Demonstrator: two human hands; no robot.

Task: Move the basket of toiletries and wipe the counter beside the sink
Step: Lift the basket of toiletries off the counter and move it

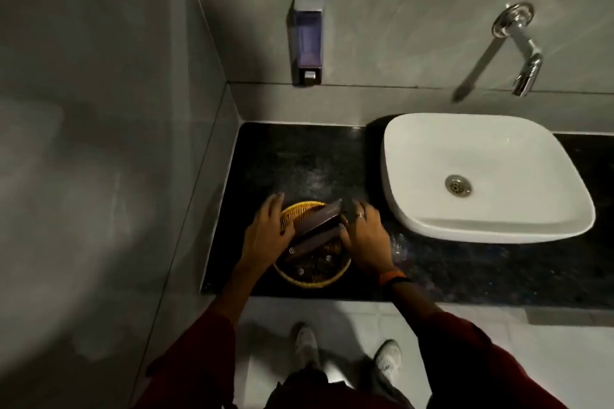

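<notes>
Round woven wicker basket [311, 279], yellow-rimmed, dark slim packets [315, 226] inside, low centre of frame on speckled black stone counter [299, 156]. Flanked and gripped at opposite rims: left hand [265, 229], right hand [365, 236], fingers curled. Glossy white basin [531, 216] right.

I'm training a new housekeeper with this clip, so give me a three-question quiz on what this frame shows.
1. True or false: the basket stands on the counter to the left of the sink.
2. Where are the left hand and the right hand? A) both in the sink B) one on each side of the basket C) on the tap
3. Fill in: the soap dispenser is mounted on the ____.

Key
1. True.
2. B. The basket sits between the hands; whether it is already lifted cannot be told.
3. Wall, above the counter.
</notes>
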